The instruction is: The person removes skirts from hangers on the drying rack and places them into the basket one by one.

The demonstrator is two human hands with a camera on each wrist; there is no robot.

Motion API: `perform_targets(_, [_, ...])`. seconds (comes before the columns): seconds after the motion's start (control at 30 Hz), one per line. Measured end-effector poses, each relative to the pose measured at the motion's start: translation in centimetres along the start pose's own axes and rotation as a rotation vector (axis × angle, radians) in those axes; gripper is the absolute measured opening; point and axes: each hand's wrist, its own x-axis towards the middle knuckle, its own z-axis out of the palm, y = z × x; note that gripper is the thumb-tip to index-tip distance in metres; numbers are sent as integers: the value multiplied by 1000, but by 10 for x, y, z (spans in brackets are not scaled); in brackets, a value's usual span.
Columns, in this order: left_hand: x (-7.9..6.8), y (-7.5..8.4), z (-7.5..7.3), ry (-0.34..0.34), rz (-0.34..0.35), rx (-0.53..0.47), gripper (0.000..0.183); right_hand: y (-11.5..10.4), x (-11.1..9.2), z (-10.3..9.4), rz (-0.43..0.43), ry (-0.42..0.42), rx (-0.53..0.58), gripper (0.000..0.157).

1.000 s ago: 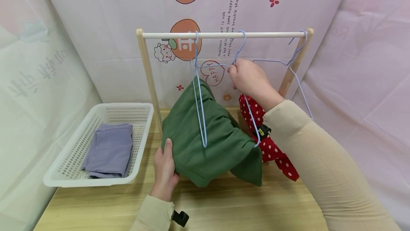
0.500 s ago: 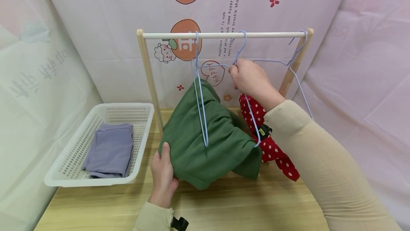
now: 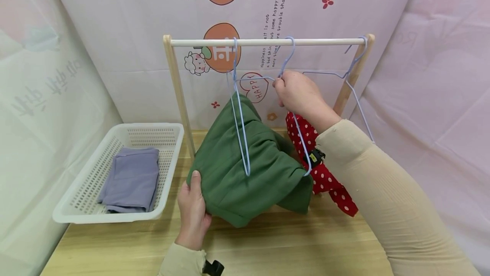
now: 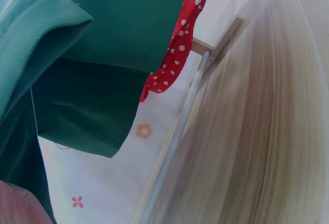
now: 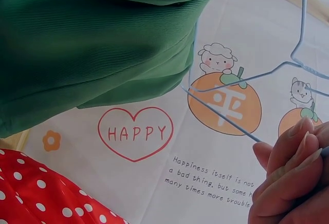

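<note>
A green cloth (image 3: 226, 165) is draped and bunched below a rod, over the lower part of a light blue wire hanger (image 3: 284, 64). My right hand (image 3: 296, 91) grips that hanger just below its hook, which is on the rod. At the cloth's left edge, my left hand (image 3: 192, 210) pinches the fabric, thumb on top and fingers behind. A second blue hanger (image 3: 235, 57) hangs edge-on in front of the cloth. The right wrist view shows the green folds (image 5: 118, 44) beside the hanger wire, with curled fingers (image 5: 288, 167) at the lower right.
The white rod (image 3: 260, 42) runs between wooden posts. A third blue hanger (image 3: 356, 61) hangs at its right end. A red polka-dot cloth (image 3: 325, 180) is behind my right forearm. On the left stands a white basket (image 3: 103, 220) holding a folded purple cloth (image 3: 132, 178).
My left hand has shifted slightly left and down, drawing the green cloth's edge with it. The green cloth's lower right corner has risen a little. My right hand stays nearly still on the hanger.
</note>
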Motion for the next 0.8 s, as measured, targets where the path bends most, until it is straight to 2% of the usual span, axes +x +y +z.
perform_targets(0.8, [1,4,-4,-3,33,-5,48,1,2,0,-2,-8,-3,38])
